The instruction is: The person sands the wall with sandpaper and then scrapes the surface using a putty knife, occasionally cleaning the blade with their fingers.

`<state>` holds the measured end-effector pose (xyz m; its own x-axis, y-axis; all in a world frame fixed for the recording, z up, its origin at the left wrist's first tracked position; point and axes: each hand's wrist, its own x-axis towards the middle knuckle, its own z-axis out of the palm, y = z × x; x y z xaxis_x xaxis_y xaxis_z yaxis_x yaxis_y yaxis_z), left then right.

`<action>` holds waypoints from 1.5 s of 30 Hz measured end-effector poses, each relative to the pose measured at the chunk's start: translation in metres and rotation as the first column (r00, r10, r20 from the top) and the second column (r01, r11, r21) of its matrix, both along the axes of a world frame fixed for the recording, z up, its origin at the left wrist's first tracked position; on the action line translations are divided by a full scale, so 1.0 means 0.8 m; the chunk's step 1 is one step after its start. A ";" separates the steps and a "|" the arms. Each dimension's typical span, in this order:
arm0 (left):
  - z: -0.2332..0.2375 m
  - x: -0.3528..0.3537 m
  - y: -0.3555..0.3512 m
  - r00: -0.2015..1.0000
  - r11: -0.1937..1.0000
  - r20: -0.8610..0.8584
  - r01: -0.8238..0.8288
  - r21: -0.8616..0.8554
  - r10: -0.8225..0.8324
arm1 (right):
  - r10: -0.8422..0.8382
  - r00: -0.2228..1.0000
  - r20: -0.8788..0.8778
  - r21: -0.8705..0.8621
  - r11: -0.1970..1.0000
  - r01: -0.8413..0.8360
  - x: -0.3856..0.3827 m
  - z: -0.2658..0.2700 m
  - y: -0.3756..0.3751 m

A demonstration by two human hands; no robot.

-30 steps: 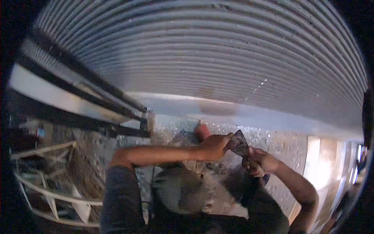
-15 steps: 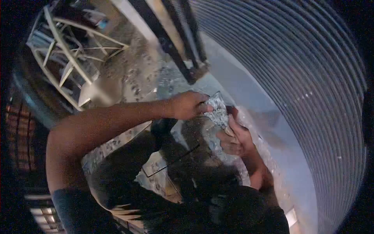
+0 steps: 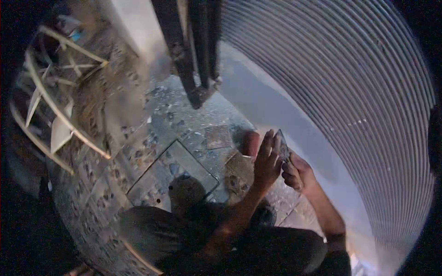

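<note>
**Head view, looking down over a crouched person.** Both hands meet right of centre, just near of the foot of a corrugated metal shutter (image 3: 368, 92) that curves across the right and far side.

- **Right hand** (image 3: 297, 172): clenched in a fist around the handle of a small trowel (image 3: 282, 145). The blade points away from the body and is seen almost edge-on, so what coats it cannot be told.
- **Left hand** (image 3: 267, 161): not gripping. Its fingers are stretched out and laid flat against the left face of the blade.
- **Trowel:** held clear of the floor between the two hands, with a red cylinder (image 3: 251, 142) standing just to their left.
- **Surroundings:** a speckled stone floor (image 3: 184, 115) with a square inset panel (image 3: 175, 170), dark upright posts (image 3: 189, 60) at the far centre and a white slatted frame (image 3: 55, 110) lying at the far left.

**Step in hand (a judgement):** the flat left fingers on the steadied blade suggest it is being wiped or felt over.

**Next move:** it calls for a firm right-hand grip, with the left fingers kept on the face and off the blade's edge.
</note>
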<state>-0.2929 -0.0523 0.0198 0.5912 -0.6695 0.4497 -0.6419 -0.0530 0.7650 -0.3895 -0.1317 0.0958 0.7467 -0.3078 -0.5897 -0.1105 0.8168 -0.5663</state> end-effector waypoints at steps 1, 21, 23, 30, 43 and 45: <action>0.008 -0.008 -0.015 0.995 0.996 -0.096 0.005 -0.088 -0.014 | 0.022 1.000 -0.012 0.021 1.000 -0.021 -0.008 0.010 0.000; -0.006 -0.018 -0.076 0.982 0.918 0.044 0.185 -0.351 -0.182 | -0.103 0.994 0.022 -0.805 0.588 0.079 -0.029 -0.015 -0.015; 0.004 -0.011 -0.082 0.984 0.913 0.149 0.148 -0.380 -0.097 | 0.002 1.000 -0.022 -0.808 0.589 -0.019 -0.020 0.004 -0.033; -0.005 -0.025 -0.079 0.971 0.992 0.239 0.024 -0.123 0.006 | 0.011 0.999 -0.041 -0.833 0.552 -0.040 -0.025 0.019 -0.030; 0.003 -0.008 -0.084 0.993 0.934 -0.055 0.076 -0.348 -0.101 | 0.137 0.908 -0.396 -0.918 -0.073 -0.390 -0.011 0.000 -0.044; 0.002 -0.021 -0.084 0.970 0.973 -0.221 0.057 -0.222 -0.107 | 0.038 0.965 -0.261 -0.928 0.267 -0.262 -0.017 0.025 -0.018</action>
